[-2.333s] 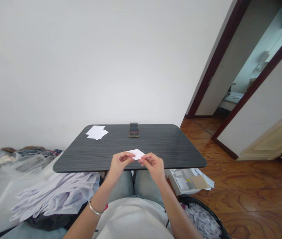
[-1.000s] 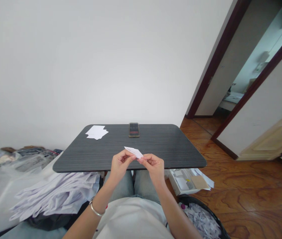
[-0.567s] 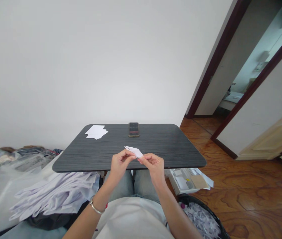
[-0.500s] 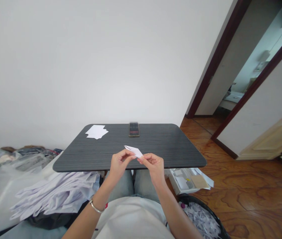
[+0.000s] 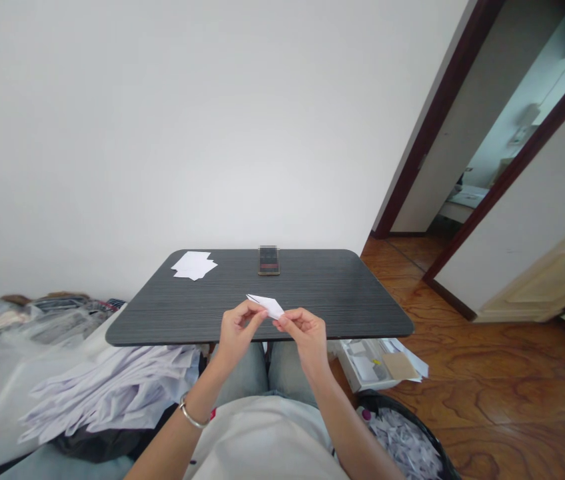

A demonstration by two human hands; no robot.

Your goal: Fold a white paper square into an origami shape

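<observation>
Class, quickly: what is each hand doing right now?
Left hand: closed, pinching the folded white paper.
Right hand: closed, pinching the same paper.

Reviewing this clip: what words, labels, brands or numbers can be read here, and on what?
No legible text anywhere.
Phone on the table: screen marks too blurred to read.
Folded white paper and loose white sheets: no print visible.
White box below the table: contents too small to read.
</observation>
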